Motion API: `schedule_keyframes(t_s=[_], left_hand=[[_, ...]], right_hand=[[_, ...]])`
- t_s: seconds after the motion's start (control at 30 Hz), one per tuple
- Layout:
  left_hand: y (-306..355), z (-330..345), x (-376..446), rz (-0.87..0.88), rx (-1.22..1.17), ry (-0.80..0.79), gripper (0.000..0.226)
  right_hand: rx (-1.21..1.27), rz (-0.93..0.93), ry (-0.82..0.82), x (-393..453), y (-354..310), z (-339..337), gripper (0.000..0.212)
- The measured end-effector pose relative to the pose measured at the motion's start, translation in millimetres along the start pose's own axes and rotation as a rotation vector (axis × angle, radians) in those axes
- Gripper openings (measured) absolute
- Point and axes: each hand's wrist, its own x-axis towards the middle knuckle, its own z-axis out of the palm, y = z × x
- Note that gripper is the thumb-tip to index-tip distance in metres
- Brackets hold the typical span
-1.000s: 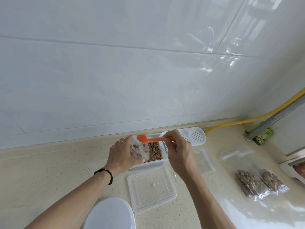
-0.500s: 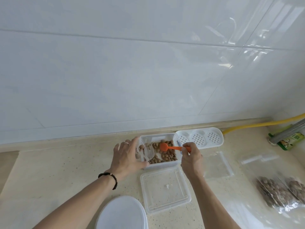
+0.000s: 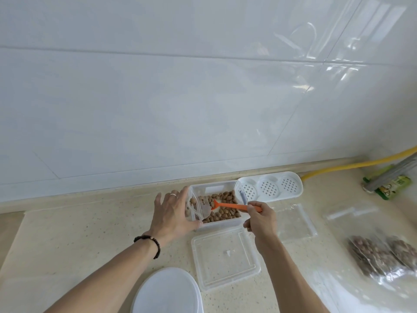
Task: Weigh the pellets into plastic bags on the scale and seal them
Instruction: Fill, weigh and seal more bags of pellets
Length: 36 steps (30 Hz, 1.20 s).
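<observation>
A clear box (image 3: 212, 185) of brown pellets (image 3: 226, 210) stands on the counter by the wall. My left hand (image 3: 173, 214) holds a small clear plastic bag (image 3: 199, 208) at the box's left end, its mouth facing right, with a few pellets inside. My right hand (image 3: 259, 220) pinches the handle of an orange spoon (image 3: 234, 206). The spoon's bowl is down among the pellets, right by the bag's mouth. A white oval scale (image 3: 167, 292) sits at the near edge, below my left forearm, with nothing on it.
The box's clear lid (image 3: 225, 259) lies in front of it. A white perforated tray (image 3: 270, 189) sits behind on the right. Empty clear bags (image 3: 295, 222) lie to the right, and filled pellet bags (image 3: 379, 254) farther right. A yellow hose (image 3: 349, 166) and green packet (image 3: 393, 186) occupy the corner.
The spoon has come down from above the bag into the pellets. My left hand has lowered the bag against the box's left end. My view has shifted left.
</observation>
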Motion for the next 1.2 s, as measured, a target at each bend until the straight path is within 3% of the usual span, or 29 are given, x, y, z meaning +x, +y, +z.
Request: schedule_keyframes(t_s=[0.23,0.47,0.6,0.73,0.97,1.1,1.2], left_hand=[[8.1,-8.3,3.1,0.014,0.08,-0.045,0.092],[21.3,-8.7,5.1,0.028,0.059,-0.037,0.092],[19.3,-3.5,3.0,0.033,-0.019,-0.006,0.094],[16.6,-0.2,3.1,0.02,-0.145,0.037,0.094],[8.1,6.7,5.7,-0.021,-0.244,0.081,0.1],[3.4,9.7,5.2,-0.009,-0.298,0.086,0.099],[0.2,10.0,2.8,0.028,-0.337,0.101,0.097]], right_hand=[[0.037,-0.131,0.041,-9.7,-28.2,-27.1,0.01],[-0.263,-0.556,-0.139,-33.8,-51.8,-12.0,0.018],[-0.29,-0.668,-0.127,-40.8,-57.1,-13.4,0.025],[-0.2,-0.654,-0.046,-41.9,-63.9,-17.6,0.024],[-0.128,-0.462,0.095,-19.3,-40.1,-18.7,0.014],[-0.366,-0.447,0.204,-3.1,-12.4,-16.1,0.013],[-0.583,-0.46,0.159,3.1,5.9,-10.9,0.014]])
